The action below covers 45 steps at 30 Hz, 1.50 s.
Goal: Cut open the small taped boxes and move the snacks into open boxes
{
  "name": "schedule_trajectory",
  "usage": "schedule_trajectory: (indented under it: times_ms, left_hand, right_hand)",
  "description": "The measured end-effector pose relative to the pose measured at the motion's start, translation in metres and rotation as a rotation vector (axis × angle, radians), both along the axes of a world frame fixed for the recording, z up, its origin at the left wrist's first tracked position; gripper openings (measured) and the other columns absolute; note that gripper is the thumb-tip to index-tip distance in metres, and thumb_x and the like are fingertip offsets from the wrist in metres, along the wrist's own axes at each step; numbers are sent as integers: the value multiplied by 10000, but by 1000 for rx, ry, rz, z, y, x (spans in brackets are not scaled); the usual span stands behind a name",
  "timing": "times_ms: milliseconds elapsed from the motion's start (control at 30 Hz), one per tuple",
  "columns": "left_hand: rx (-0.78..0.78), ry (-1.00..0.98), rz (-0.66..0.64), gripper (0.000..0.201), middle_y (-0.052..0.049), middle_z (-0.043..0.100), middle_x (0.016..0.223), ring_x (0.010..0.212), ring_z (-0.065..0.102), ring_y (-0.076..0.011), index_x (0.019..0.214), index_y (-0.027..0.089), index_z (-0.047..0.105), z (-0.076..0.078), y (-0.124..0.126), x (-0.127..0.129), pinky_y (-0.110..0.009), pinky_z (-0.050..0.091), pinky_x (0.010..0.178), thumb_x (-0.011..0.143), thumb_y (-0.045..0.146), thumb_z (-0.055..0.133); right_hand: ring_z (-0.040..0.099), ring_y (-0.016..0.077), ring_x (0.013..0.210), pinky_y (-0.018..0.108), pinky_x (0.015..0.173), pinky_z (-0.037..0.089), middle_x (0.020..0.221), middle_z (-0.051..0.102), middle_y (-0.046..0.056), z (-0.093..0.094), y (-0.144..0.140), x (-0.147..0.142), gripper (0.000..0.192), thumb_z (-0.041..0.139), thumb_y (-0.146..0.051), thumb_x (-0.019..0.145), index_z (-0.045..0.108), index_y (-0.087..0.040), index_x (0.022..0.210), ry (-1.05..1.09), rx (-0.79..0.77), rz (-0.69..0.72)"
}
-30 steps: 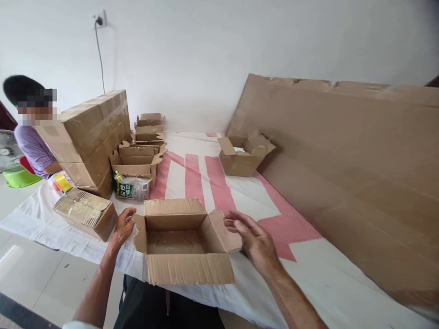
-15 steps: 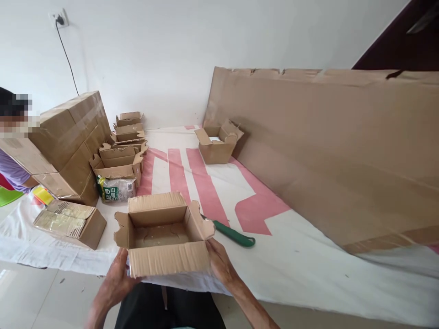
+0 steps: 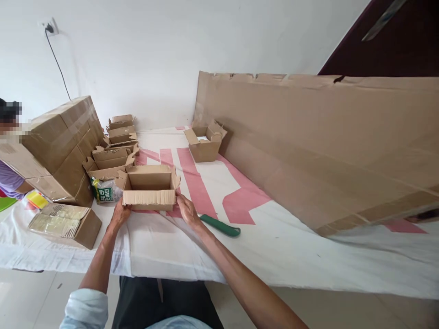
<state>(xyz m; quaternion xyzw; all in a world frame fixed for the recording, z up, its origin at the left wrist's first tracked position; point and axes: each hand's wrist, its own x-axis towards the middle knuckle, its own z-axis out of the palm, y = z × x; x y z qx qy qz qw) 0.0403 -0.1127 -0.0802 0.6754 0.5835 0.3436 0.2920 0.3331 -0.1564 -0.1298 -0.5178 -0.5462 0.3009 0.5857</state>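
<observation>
An open-topped cardboard box [image 3: 149, 199] with raised flaps is between my two hands, over the cloth-covered table. My left hand [image 3: 120, 214] grips its near left corner, and my right hand [image 3: 187, 208] grips the near right corner. Some of the fingers are hidden against the box. Just beyond its left side lies a plastic packet [image 3: 104, 189] with a green and white label, partly covered by the box. Right of my right hand, a green-handled tool [image 3: 220, 225] rests on the cloth; its other end is mostly out of sight behind my wrist.
Several open cardboard boxes [image 3: 115, 157] stand in a row behind the packet, beside a taped carton stack [image 3: 61, 146]. A closed box [image 3: 65, 224] and yellow tape roll [image 3: 37, 199] lie left. Another open box [image 3: 205, 148] stands near a large cardboard panel [image 3: 291, 146]. A person sits far left.
Both hands have carried the open box away from me, toward the row of boxes and the packet. My arms are now stretched further out, and the camera view has shifted slightly.
</observation>
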Motion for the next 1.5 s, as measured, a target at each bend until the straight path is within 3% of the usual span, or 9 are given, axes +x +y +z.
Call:
schedule_trajectory:
  times_ms: [100,233,433,533,700,833,1033,1267,1500]
  left_hand:
    - [-27,27,8,352,-123,793,1051,992,745,-293,1169,124,710,-3,-4,-1,-419,598,927,877,300,625]
    - [-37,64,24,417,-129,786,1171,962,758,-269,1261,162,690,-9,-27,-11,-402,609,884,875,313,653]
    - [-9,123,8,442,-159,708,1377,1193,715,-304,1315,188,691,-19,-82,-21,-432,611,970,890,304,648]
    - [90,281,-91,404,-152,681,1437,1379,610,-341,1299,213,707,-27,-112,-17,-509,513,1150,903,277,660]
    - [101,551,-53,375,-189,632,1485,1425,554,-389,1312,206,692,-28,-136,-8,-579,500,1124,941,233,648]
    - [95,515,-147,432,-175,645,1457,1367,580,-369,1378,209,674,-20,-119,18,-543,503,1122,946,202,650]
    - [74,385,-323,567,-121,686,1433,1370,588,-334,1452,253,656,-19,-61,74,-471,489,1155,897,142,689]
    - [24,338,-265,536,-122,758,1298,1340,601,-360,1376,257,711,-25,-22,92,-490,500,1119,856,127,700]
    - [-22,269,-93,153,-140,790,986,1017,725,-314,967,171,784,-34,-21,90,-429,552,966,889,162,653]
  right_hand:
    - [670,328,1256,522,1069,549,1349,718,170,-5,-9,17,564,410,-628,1043,687,-214,1310,-122,19,-40]
    - [612,365,1272,578,1130,475,1298,703,164,-16,-51,53,378,582,-486,973,726,-232,1213,-308,16,-120]
    - [622,348,1161,498,992,517,1246,702,151,-39,-116,99,349,560,-412,1000,709,-218,1249,-794,-26,-237]
    - [629,329,1097,454,923,518,1201,704,149,-46,-127,112,351,517,-375,1024,682,-193,1274,-927,-39,-281]
    - [605,327,1014,445,884,490,1096,700,151,-51,-122,130,301,494,-283,1002,693,-176,1202,-971,-86,-393]
    - [588,339,985,456,856,483,982,672,144,-56,-118,137,292,497,-306,999,703,-162,1146,-963,-103,-512]
    - [596,324,992,434,858,478,980,680,139,-56,-115,135,301,489,-330,1015,703,-158,1138,-938,-79,-545]
    - [606,318,1006,418,853,476,1004,680,127,-53,-114,135,273,496,-312,1000,692,-180,1136,-928,-102,-596]
    - [607,364,998,456,824,462,1008,687,157,-58,-117,136,304,505,-333,968,691,-173,1147,-902,-103,-722]
